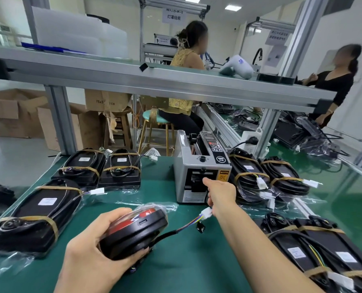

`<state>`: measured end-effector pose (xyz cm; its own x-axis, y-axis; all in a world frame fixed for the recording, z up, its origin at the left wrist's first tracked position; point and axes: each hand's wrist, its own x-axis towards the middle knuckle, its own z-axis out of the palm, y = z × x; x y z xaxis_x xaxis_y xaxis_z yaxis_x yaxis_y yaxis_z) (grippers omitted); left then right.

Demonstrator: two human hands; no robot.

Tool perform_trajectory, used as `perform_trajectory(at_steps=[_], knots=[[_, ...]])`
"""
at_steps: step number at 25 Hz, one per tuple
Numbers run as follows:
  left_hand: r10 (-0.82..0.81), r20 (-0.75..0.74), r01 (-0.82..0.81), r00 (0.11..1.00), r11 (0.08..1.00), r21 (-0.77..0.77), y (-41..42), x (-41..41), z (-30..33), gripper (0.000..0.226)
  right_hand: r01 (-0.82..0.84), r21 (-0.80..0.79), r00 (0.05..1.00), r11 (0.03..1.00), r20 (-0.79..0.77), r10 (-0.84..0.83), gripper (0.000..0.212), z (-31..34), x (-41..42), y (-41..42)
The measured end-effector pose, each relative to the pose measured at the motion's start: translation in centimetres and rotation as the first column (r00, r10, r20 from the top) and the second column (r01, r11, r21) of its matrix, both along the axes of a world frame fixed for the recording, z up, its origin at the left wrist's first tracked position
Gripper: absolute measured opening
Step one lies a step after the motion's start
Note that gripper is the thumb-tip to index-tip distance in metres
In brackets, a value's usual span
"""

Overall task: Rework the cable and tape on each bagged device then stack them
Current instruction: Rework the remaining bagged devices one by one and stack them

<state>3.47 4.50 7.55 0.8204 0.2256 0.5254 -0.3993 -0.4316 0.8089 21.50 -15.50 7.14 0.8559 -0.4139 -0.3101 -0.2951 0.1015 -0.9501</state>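
Left grip [95, 248] around bagged device [133, 231]; right grip [220, 195] at tape dispenser [201, 172], fingertips hidden, state unclear.

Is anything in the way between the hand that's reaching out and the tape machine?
Nothing visible blocks it. The right hand is stretched straight at the front slot of the tape machine, its pointing finger right at the opening. The white plug lies under the wrist, not between them. The left hand holds the bagged device off to the side.

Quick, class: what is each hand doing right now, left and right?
Left hand: grips the bagged device.
Right hand: reaches to the tape dispenser outlet; whether it pinches tape cannot be told.
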Motion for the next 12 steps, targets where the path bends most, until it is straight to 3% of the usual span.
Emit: perform_trajectory(at_steps=[8,10,12], knots=[[-0.003,0.019,0.002,1.000,1.000,0.028,0.0,0.0,-0.7,0.062,0.116,0.164,0.992,0.980,-0.067,-0.106,0.030,-0.2,1.9,0.8],[0.017,0.018,-0.017,1.000,0.999,0.030,-0.3,-0.1,-0.7,0.056,0.065,0.186,0.998,0.980,-0.021,-0.062,0.025,0.7,0.8,0.6],[0.049,0.020,-0.050,0.999,0.999,0.019,-0.7,-0.2,-1.1,0.062,-0.014,0.083,0.992,0.996,0.125,0.004,0.014,2.4,-1.5,-0.1]])
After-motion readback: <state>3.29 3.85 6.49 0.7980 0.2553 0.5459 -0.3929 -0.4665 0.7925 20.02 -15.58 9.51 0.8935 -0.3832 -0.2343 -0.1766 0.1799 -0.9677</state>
